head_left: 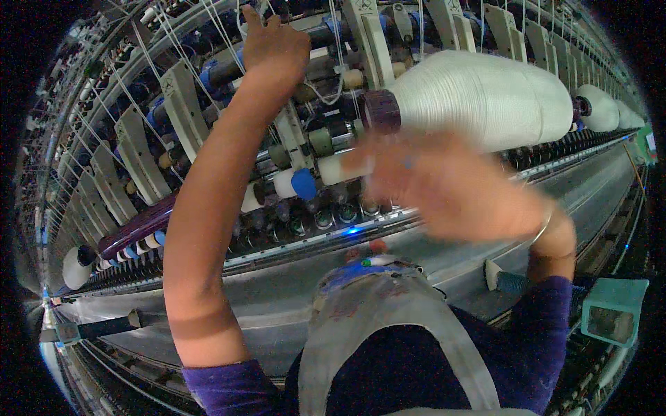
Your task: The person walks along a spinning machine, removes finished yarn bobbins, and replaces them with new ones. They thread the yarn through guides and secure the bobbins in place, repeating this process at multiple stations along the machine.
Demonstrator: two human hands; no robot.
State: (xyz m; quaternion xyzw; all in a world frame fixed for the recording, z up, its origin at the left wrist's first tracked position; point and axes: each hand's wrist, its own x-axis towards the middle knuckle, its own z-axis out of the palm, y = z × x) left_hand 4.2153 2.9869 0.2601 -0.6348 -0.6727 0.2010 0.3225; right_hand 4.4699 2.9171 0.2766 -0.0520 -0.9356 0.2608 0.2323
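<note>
Both my hands up in the threads of the spinning frame, one reaching high, one blurred.

My left hand [274, 45] is raised among the taut white threads [222, 31], fingers loosely curled, pinching nothing I can make out; my right hand [451, 184] is too blurred to tell its grip, just below the big white yarn cone [485, 97]. A thread could snag or snap on my fingers. The teal box [614, 312] at right looks to hold greyish scraps.
</note>
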